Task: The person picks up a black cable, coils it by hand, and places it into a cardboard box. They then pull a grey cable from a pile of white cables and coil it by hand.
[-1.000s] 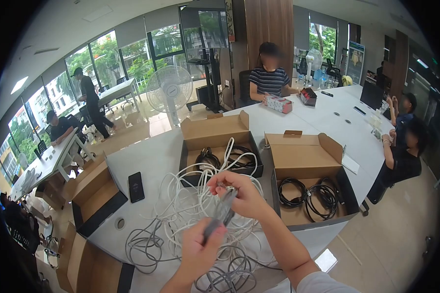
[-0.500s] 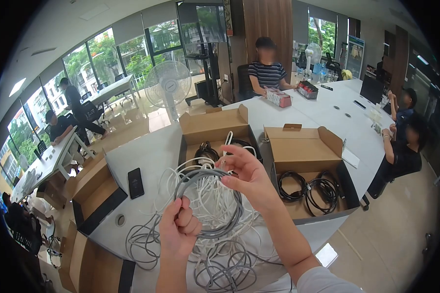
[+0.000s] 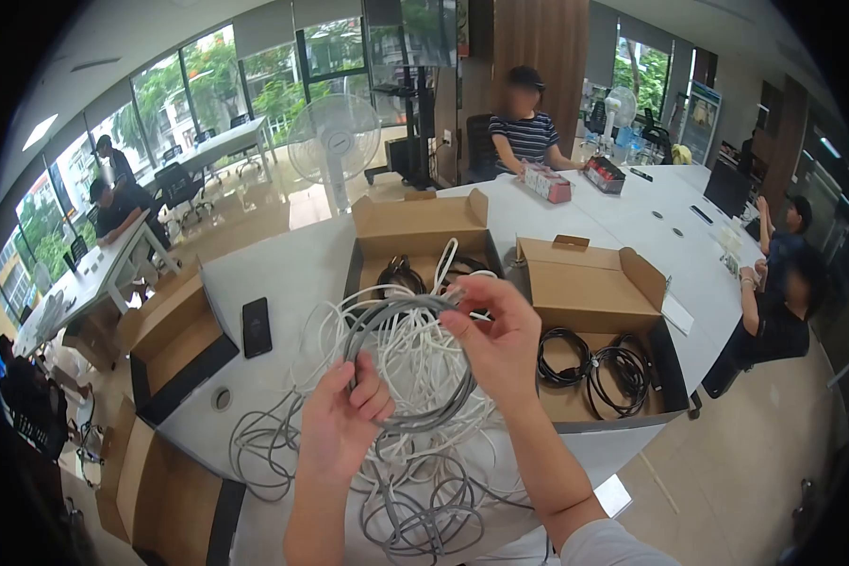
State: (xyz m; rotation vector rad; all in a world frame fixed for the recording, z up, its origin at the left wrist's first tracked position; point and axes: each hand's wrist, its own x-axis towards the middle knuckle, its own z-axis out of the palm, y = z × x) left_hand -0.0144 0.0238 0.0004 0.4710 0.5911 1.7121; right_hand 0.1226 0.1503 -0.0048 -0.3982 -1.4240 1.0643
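A grey cable [image 3: 436,415] is wound into a loose round coil, held up above the table. My left hand [image 3: 341,410] grips the coil's left side, the thumb and curled fingers closed round the strands. At the upper right of the loop, my right hand [image 3: 496,330] pinches the same cable between thumb and fingers; a small pale tip shows by the fingertips. Below and behind the coil lies a tangle of white cables [image 3: 401,354]. More grey cable [image 3: 415,514] spreads loosely across the table toward me and to the left.
One open box [image 3: 424,222] behind the tangle holds black and white cables. The open box [image 3: 623,325] at right contains coiled black cables [image 3: 618,377]. Two open boxes [image 3: 184,354] stand at left, near a phone [image 3: 257,327]. A person [image 3: 524,132] sits across the table [image 3: 283,264].
My right hand has shifted slightly right along with the view, still at the coil's upper right. The left hand keeps its hold, its fingers a little looser. The coil remains raised.
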